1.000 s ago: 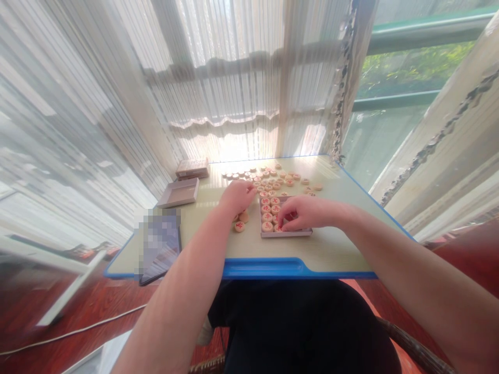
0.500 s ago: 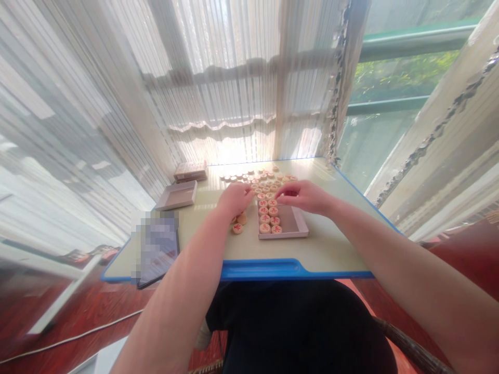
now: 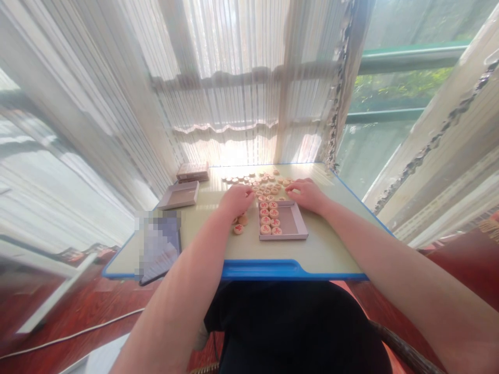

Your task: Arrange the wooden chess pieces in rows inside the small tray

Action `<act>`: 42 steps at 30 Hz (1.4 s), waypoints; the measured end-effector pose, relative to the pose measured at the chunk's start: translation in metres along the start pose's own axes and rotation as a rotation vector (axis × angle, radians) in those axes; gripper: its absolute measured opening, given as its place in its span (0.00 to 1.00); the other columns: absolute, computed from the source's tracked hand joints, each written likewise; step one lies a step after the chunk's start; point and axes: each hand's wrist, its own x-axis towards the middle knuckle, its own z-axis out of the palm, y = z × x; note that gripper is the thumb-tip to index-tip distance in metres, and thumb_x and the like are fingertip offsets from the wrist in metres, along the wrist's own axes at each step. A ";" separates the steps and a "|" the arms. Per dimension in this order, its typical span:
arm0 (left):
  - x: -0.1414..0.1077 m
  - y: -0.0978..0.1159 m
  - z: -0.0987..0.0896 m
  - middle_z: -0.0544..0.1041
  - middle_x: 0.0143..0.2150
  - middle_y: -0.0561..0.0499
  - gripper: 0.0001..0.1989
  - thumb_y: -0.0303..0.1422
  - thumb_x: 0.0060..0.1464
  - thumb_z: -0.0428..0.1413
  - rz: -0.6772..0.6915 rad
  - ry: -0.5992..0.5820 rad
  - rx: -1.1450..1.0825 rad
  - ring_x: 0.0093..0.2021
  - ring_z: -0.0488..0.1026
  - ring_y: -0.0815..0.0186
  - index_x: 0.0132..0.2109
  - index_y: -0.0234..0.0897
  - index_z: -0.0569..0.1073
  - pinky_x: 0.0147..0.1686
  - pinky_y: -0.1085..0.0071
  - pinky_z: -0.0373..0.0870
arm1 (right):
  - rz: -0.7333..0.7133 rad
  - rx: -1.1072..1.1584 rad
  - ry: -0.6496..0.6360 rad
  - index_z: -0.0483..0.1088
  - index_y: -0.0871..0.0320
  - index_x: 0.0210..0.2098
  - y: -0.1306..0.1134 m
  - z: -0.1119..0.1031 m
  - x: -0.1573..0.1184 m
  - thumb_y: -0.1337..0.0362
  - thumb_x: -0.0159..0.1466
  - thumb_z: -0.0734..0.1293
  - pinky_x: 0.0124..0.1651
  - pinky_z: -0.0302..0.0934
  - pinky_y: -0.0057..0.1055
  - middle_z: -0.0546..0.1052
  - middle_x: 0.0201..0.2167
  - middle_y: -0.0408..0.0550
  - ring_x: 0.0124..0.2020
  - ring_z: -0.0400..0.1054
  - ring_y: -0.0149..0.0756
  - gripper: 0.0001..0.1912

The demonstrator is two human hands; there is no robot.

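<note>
A shallow open box holds two columns of round wooden pieces with red characters; its right part is bare. Beyond it, many loose round pieces are spread over the table. My left hand rests left of the box with fingers curled at the edge of the loose pieces; what they hold, if anything, is hidden. A few pieces lie under and below that hand. My right hand is behind the box's right side, its fingers apart near the right end of the loose pieces.
An empty shallow box lid and a stacked box lie at the table's back left. A tablet-like device is at the left edge. Curtains hang behind the blue-edged table.
My right hand has moved right and away from the box's left columns, towards the loose pieces at the right. My left hand has barely moved. The view has shifted slightly.
</note>
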 end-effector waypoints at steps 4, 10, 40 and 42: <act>0.000 0.001 0.000 0.76 0.36 0.48 0.14 0.37 0.55 0.47 -0.014 -0.011 0.002 0.36 0.70 0.63 0.36 0.38 0.76 0.36 0.69 0.66 | 0.038 -0.008 0.016 0.77 0.54 0.41 0.002 0.001 0.001 0.60 0.59 0.62 0.53 0.54 0.37 0.75 0.44 0.50 0.47 0.62 0.44 0.15; 0.000 0.000 -0.001 0.76 0.37 0.47 0.14 0.37 0.55 0.47 0.004 -0.004 0.000 0.37 0.70 0.62 0.36 0.37 0.76 0.37 0.69 0.66 | 0.020 -0.017 -0.008 0.76 0.55 0.43 0.005 0.002 0.003 0.60 0.59 0.62 0.54 0.52 0.38 0.74 0.47 0.50 0.48 0.62 0.44 0.16; -0.001 -0.001 -0.001 0.77 0.37 0.48 0.14 0.38 0.54 0.48 -0.006 0.000 0.002 0.37 0.70 0.62 0.36 0.38 0.76 0.37 0.69 0.66 | -0.001 0.137 -0.047 0.76 0.56 0.35 -0.006 -0.007 -0.002 0.62 0.57 0.63 0.48 0.57 0.35 0.78 0.38 0.45 0.44 0.64 0.41 0.11; -0.001 -0.001 -0.001 0.76 0.36 0.48 0.14 0.38 0.54 0.48 -0.011 0.002 0.004 0.37 0.70 0.62 0.36 0.38 0.76 0.36 0.69 0.66 | 0.001 0.135 -0.049 0.75 0.56 0.35 -0.006 -0.007 -0.001 0.61 0.57 0.63 0.49 0.57 0.36 0.78 0.38 0.45 0.44 0.64 0.41 0.11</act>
